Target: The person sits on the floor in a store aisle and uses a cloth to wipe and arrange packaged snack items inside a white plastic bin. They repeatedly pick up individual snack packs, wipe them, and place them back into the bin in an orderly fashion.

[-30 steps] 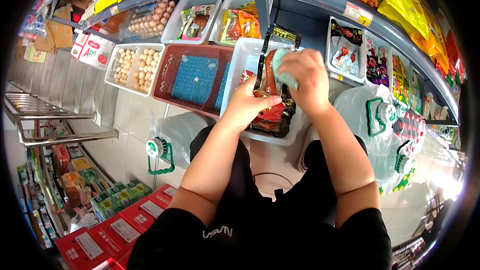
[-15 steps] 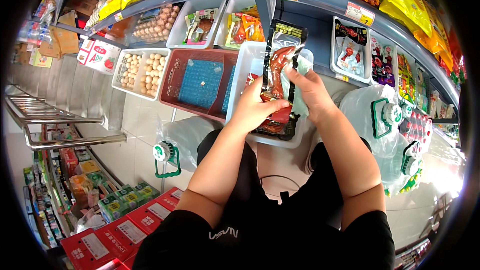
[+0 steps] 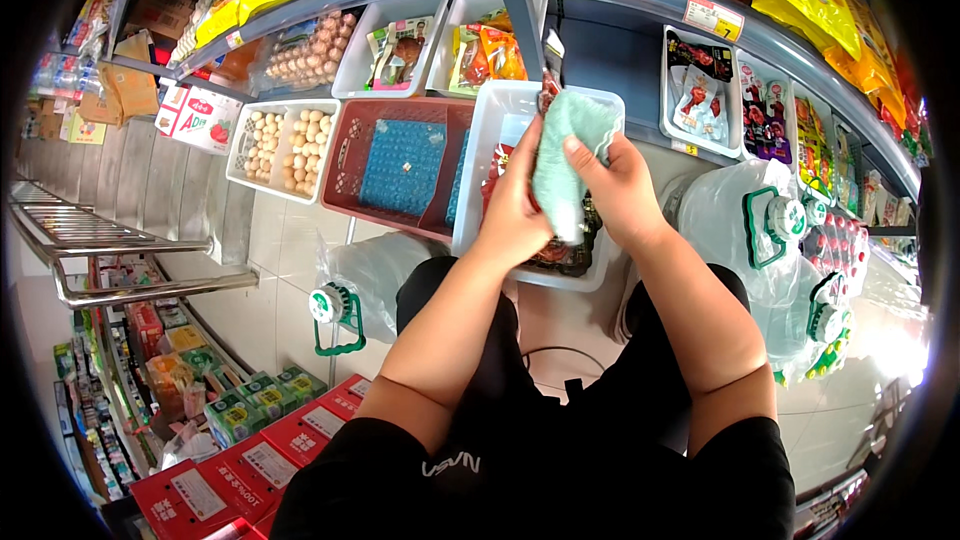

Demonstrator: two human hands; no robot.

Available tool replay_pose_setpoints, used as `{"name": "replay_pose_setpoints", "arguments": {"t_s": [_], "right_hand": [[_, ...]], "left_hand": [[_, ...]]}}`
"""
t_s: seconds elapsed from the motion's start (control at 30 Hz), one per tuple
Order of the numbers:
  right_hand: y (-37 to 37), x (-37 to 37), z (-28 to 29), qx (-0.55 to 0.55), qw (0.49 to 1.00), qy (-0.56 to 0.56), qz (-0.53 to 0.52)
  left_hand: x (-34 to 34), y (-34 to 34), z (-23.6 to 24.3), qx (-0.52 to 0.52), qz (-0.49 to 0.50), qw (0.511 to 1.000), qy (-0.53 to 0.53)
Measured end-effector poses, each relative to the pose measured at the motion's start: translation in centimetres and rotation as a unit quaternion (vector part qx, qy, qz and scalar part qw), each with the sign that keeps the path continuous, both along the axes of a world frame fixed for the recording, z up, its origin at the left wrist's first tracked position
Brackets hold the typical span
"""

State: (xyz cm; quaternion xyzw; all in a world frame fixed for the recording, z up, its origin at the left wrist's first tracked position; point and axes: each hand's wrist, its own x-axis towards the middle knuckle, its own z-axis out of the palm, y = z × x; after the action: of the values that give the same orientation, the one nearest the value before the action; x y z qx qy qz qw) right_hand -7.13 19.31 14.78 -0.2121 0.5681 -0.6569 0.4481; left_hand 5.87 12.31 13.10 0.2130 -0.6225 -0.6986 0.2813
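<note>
A vacuum-packed meat snack packet [image 3: 550, 75], dark-edged and now turned nearly edge-on, is gripped by my left hand [image 3: 512, 210]. Over its right side lies a pale green cloth [image 3: 574, 145], pinched under the thumb of my right hand [image 3: 622, 190]. The cloth hides most of the packet and some of my fingers. Both hands are above a white plastic tub [image 3: 605, 275], where several dark and red packets [image 3: 560, 258] lie.
Left of the tub are a red-brown basket [image 3: 340, 155] with blue lining and a white tray of eggs [image 3: 243, 148]. Large water jugs [image 3: 725, 215], [image 3: 375, 275] flank my legs. A metal shelf [image 3: 630, 50] spans the far side, with trays of packets [image 3: 700, 100].
The packet has turned from face-up to edge-on. The green cloth, mostly behind it before, has come round to the front under my right hand.
</note>
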Motion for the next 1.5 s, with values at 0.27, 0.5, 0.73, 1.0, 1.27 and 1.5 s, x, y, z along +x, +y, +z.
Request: {"name": "replay_pose_setpoints", "arguments": {"t_s": [0.27, 0.5, 0.73, 1.0, 1.27, 1.5], "right_hand": [[0.5, 0.1, 0.5, -0.165, 0.841, 0.512, 0.052], [-0.4, -5.3, 0.6, -0.091, 0.788, 0.599, -0.111], [0.7, -1.9, 0.3, -0.155, 0.815, 0.559, 0.003], [0.3, -8.9, -1.6, -0.029, 0.823, 0.545, -0.16], [1.1, -9.4, -1.1, 0.039, 0.92, 0.329, -0.208], [1.3, -9.1, -0.3, 0.017, 0.933, 0.298, -0.203]], "left_hand": [[2.1, -1.3, -0.2, 0.337, -0.048, 0.933, 0.114], [1.1, -1.6, 1.0, 0.348, -0.055, 0.931, 0.093], [1.7, -2.6, 0.3, 0.327, -0.038, 0.941, 0.075], [1.5, -3.1, 1.2, 0.229, 0.023, 0.973, -0.031], [-1.4, -6.6, -1.4, -0.381, 0.02, 0.858, -0.344], [-4.1, -12.1, -10.4, -0.588, -0.085, 0.766, -0.246]]}}
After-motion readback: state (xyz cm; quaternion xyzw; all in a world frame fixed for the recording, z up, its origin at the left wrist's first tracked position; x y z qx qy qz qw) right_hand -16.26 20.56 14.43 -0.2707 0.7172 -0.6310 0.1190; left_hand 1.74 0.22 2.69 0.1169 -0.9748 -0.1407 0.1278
